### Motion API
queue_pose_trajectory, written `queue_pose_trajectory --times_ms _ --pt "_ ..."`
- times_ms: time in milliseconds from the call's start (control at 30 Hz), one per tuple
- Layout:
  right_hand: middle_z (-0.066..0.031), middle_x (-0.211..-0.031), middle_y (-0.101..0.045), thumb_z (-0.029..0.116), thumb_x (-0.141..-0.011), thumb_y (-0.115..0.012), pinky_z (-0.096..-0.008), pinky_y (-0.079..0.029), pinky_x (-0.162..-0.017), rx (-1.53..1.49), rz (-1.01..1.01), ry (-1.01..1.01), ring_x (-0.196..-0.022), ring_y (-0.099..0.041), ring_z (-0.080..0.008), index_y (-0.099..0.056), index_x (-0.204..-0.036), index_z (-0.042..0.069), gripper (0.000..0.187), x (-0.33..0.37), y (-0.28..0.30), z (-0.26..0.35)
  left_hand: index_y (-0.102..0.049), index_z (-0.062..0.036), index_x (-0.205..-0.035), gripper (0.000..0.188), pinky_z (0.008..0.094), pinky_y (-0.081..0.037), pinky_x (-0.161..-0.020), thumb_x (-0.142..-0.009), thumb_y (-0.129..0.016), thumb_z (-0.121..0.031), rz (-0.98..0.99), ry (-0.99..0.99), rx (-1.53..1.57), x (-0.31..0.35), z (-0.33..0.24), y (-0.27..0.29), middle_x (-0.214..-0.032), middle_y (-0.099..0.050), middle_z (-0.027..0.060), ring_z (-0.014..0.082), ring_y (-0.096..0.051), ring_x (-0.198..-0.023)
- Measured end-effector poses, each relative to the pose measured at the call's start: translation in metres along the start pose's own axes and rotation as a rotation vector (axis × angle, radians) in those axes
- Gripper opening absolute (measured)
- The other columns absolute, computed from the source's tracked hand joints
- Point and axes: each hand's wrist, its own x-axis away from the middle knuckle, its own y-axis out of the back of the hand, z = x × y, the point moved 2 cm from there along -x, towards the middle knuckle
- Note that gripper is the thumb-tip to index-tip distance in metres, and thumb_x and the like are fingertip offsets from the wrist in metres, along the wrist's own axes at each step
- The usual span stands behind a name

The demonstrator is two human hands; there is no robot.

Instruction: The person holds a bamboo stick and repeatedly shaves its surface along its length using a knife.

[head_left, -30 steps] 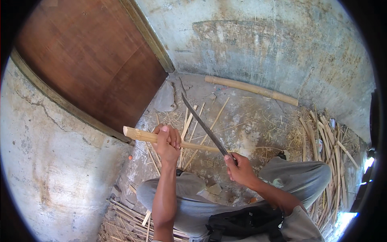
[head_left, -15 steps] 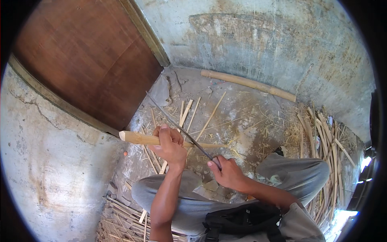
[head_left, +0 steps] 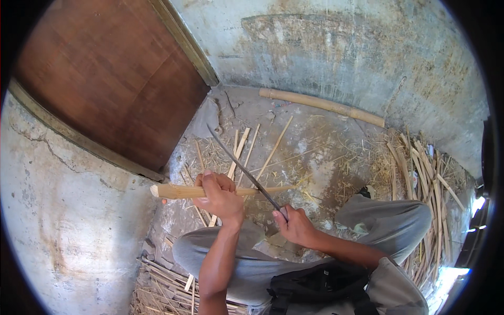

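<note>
My left hand (head_left: 222,198) is wrapped round a pale bamboo strip (head_left: 176,191). Its thick cut end sticks out to the left, and the thinner end reaches right past the blade. In my right hand (head_left: 297,227) is the handle of a long, dark knife (head_left: 243,169), mostly covered by the fingers. The slightly curved blade slants up and to the left, crossing the strip just right of my left hand. Whether the edge touches the strip I cannot tell.
Loose split strips (head_left: 239,152) and shavings lie on the floor beyond my hands. Bundled strips (head_left: 433,205) lie right, more sticks (head_left: 163,286) lower left. A bamboo pole (head_left: 323,103) rests along the back wall. A brown door (head_left: 115,79) stands at the left.
The blade's tip has swung right and down a little. The strip's thick end has dropped slightly, so it lies more level. Both hands keep their grip.
</note>
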Motion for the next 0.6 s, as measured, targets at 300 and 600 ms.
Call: queue_pose_trajectory --times_ms 300,600 --pt "-0.0225 -0.058 -0.056 0.032 -0.093 -0.056 -0.0494 -0.045 -0.054 -0.031 0.082 0.003 -0.056 -0.057 -0.0446 -0.054 -0.080 -0.004 0.038 -0.004 0.021 0.046 -0.032 -0.0098 -0.062 0.033 0.0261 -0.021 -0.035 -0.092 -0.047 -0.012 0.071 0.013 -0.029 0.009 -0.003 -0.001 -0.045 -0.029 -0.0001 0.0080 -0.027 -0.036" --pt "-0.0218 -0.060 -0.058 0.036 -0.093 -0.056 -0.0520 -0.046 -0.061 0.087 0.113 -0.125 -0.057 -0.057 -0.0470 -0.055 -0.089 -0.004 0.040 -0.011 0.014 0.005 -0.033 -0.0085 -0.063 0.032 0.0257 -0.021 -0.035 -0.092 -0.046 -0.014 0.005 0.012 -0.030 0.001 0.005 0.005 -0.045 -0.029 -0.0004 0.0075 -0.027 -0.036"
